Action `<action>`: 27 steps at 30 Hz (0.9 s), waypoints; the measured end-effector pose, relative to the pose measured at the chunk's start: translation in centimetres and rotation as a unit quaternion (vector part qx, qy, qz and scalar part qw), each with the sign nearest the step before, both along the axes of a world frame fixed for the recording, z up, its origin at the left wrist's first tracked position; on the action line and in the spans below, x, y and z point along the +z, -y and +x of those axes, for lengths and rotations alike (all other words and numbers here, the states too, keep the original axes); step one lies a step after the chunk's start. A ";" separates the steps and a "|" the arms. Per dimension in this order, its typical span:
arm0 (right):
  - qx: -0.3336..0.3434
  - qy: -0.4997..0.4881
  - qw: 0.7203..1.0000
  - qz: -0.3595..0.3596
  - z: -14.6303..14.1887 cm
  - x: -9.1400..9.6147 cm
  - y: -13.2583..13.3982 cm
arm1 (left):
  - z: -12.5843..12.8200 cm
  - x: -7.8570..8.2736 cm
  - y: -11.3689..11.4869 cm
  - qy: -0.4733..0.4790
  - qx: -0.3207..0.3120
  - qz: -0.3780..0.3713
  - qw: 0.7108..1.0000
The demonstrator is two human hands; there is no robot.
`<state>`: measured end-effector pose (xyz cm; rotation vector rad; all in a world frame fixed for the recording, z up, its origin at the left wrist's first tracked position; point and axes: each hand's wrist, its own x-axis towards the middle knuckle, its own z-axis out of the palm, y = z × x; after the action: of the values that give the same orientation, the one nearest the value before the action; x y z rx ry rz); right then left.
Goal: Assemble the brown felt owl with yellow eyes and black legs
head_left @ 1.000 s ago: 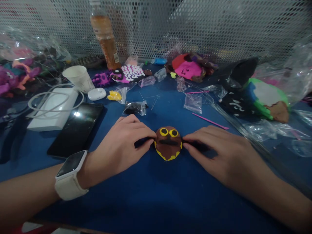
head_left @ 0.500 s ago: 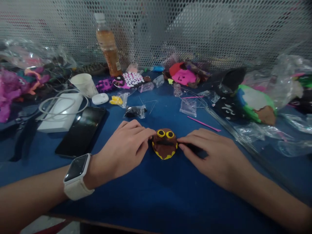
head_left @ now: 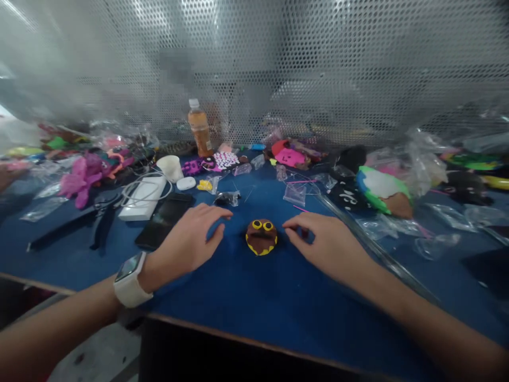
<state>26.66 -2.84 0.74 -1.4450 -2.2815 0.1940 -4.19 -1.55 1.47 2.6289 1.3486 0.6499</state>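
A small brown clay figure (head_left: 261,243) with yellow-ringed black eyes and a yellow scalloped edge rests on the blue table (head_left: 254,302). To its left is my left hand (head_left: 193,233), thumb and fingers apart, holding nothing; a watch sits on that wrist. On the other side, my right hand (head_left: 324,241) is also open, its thumb apart from the forefinger. Neither hand touches the figure. Just beyond my left hand lie a black phone (head_left: 163,220) and a small bag of black clay (head_left: 227,199).
Left of the phone are a white box (head_left: 143,200) with a cable and black-handled pliers (head_left: 99,223). A paper cup (head_left: 170,168) and a drink bottle (head_left: 200,130) stand farther back. Clay pieces and plastic bags line the perforated metal screen (head_left: 278,69). Another person's hand (head_left: 8,175) shows at far left.
Both hands have come away from the clay figure, left hand to the left and right hand off its edge, and have opened. The camera view has shifted, showing more of the screen and table.
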 end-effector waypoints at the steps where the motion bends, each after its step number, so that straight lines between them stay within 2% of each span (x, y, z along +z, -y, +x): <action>1: -0.004 -0.005 1.000 0.009 0.1 0.1 -0.1 | -1.2 0.5 0.3 -0.018 0.030 0.021 0.999; 4: -0.013 -0.018 1.000 0.020 0.2 0.2 -0.2 | -6.0 1.9 1.2 -0.085 0.130 0.070 0.985; 7: -0.004 -0.037 0.999 0.000 -0.2 0.5 0.0 | -11.6 2.8 1.6 -0.132 0.262 0.096 0.951; 10: 0.007 -0.049 0.999 -0.004 -0.6 0.6 0.1 | -16.1 2.7 1.8 -0.172 0.361 0.062 0.914; 12: 0.007 -0.055 0.998 -0.001 -0.8 0.5 0.1 | -17.9 2.3 2.0 -0.174 0.383 0.051 0.906; 17: 0.011 -0.071 0.997 -0.001 -0.8 0.1 -0.4 | -19.4 1.3 1.9 -0.169 0.399 0.016 0.901; 24: 0.015 -0.081 0.997 -0.001 -0.6 -0.1 -0.6 | -20.6 1.1 0.4 -0.167 0.434 -0.028 0.885; 27: 0.019 -0.086 0.996 -0.001 -0.5 0.0 -0.6 | -20.7 0.9 0.4 -0.168 0.430 -0.029 0.887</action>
<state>26.12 -2.21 0.69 -1.3327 -2.1710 0.3208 -24.89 -1.94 2.37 2.0421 2.6131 0.1896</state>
